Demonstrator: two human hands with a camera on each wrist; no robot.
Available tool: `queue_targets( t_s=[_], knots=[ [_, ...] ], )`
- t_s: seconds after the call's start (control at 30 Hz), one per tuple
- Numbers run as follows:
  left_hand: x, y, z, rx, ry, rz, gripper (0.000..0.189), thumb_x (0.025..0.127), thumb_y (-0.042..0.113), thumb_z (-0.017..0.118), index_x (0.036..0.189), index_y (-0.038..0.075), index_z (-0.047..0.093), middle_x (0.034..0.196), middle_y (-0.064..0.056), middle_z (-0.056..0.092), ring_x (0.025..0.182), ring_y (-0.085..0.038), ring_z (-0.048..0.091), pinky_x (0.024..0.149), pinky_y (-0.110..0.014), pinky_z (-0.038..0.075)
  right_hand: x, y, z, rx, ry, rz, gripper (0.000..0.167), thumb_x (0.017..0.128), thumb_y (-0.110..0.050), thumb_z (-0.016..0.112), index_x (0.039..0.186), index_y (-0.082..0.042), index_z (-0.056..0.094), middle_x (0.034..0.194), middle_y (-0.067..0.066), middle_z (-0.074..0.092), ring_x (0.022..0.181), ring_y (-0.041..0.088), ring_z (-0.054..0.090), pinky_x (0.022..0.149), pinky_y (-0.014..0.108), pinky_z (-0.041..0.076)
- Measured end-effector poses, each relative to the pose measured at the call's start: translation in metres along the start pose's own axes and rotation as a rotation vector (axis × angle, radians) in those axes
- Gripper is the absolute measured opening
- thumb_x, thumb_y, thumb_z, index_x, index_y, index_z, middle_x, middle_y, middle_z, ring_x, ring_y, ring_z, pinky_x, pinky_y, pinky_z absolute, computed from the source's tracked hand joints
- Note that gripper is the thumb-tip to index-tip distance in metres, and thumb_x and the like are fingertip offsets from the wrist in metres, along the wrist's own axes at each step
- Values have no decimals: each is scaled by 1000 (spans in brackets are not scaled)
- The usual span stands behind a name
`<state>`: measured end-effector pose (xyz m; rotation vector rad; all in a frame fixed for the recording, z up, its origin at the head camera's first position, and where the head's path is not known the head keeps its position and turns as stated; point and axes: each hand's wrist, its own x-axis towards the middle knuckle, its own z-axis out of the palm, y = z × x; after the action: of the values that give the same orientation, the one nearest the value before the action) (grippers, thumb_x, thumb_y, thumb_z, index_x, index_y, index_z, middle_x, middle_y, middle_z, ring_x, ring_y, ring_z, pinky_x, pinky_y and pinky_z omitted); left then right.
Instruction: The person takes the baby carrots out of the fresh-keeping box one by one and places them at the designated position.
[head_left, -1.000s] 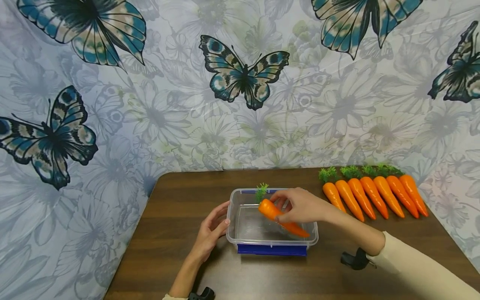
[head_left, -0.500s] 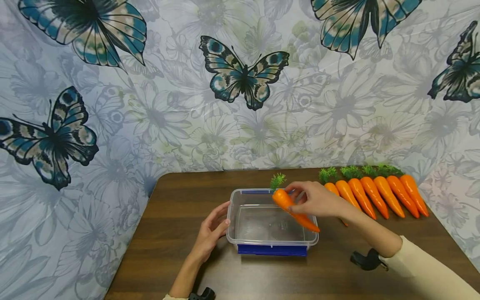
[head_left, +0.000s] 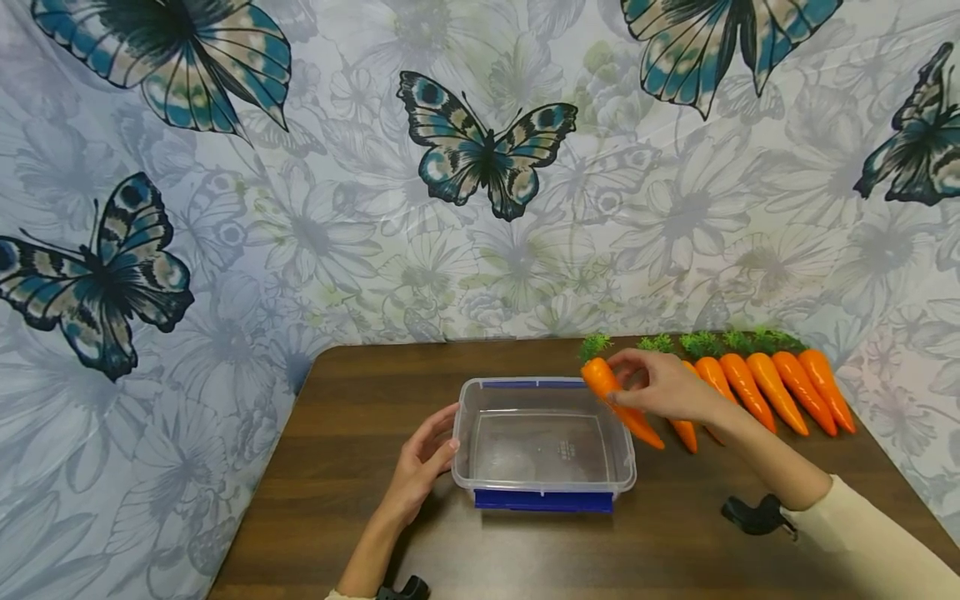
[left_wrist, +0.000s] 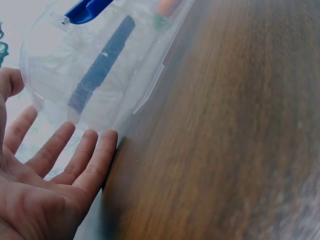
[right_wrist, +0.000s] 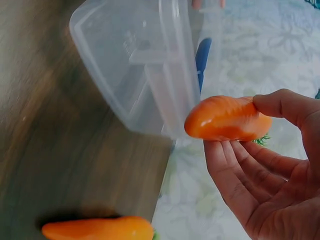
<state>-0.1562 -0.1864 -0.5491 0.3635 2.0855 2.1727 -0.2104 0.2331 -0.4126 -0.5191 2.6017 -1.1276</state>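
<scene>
A clear plastic food container [head_left: 543,450] with blue clips stands on the table, and no carrot shows inside it. At its left side is my left hand [head_left: 420,462], fingers extended, with the fingertips right at the wall and the thumb by the rim. In the left wrist view those fingers [left_wrist: 95,165] are spread and nearly straight. My right hand [head_left: 660,385] pinches an orange carrot [head_left: 602,382] with a green leafy top between thumb and fingers. The held carrot [right_wrist: 225,120] overlaps the container's right rim in the head view, its tip pointing down and right.
Several more carrots [head_left: 783,392] lie side by side in a row at the back right, tops toward the wall; my right hand and forearm partly cover the nearest ones. The brown wooden table [head_left: 360,400] ends at a butterfly-patterned cloth [head_left: 300,208].
My right hand has moved right and away with the carrot, from over the inside of the container to its right rim. The left hand and the container have stayed put.
</scene>
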Motion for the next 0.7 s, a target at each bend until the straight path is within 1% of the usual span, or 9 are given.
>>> queue_targets(
  t_s=[0.17,0.27,0.37,0.43,0.57,0.7],
  knots=[
    [-1,0,0,9,6,-5,57,108,12,64,162,19,48,161,-20,54,142,-49,56,97,-38,62,-1,14,-6,-11,57,34,52,100,-32,77,143,-6,61,121,17,70,87,21,72,71,38,62],
    [-2,0,1,11,11,-8,57,108,12,64,162,20,48,161,-20,54,143,-48,57,97,-38,62,-2,23,-7,-34,79,62,54,100,-35,76,143,-6,61,129,20,69,98,27,73,78,38,62],
    [-3,0,1,11,11,-9,57,108,13,63,162,19,48,161,-20,53,143,-48,57,98,-39,62,-3,33,-8,-47,91,94,56,100,-38,75,143,-5,60,136,24,67,111,34,71,87,43,62],
    [-3,0,0,11,10,-9,57,108,12,63,162,19,48,161,-20,53,142,-48,57,98,-39,62,-3,39,-7,-53,104,110,57,100,-39,75,142,-4,60,137,25,67,116,37,70,89,46,62],
    [-3,0,0,8,19,-11,56,108,12,64,162,20,48,160,-20,54,141,-48,58,97,-40,63,-2,53,-5,-69,128,121,56,100,-39,75,141,-4,60,134,26,68,115,38,70,88,47,62],
    [-2,-1,1,3,12,-9,56,108,11,63,162,19,48,160,-21,54,141,-48,58,97,-39,63,-1,66,1,-131,142,152,59,99,-41,75,142,-4,58,132,26,69,112,38,70,87,50,61]
  ],
)
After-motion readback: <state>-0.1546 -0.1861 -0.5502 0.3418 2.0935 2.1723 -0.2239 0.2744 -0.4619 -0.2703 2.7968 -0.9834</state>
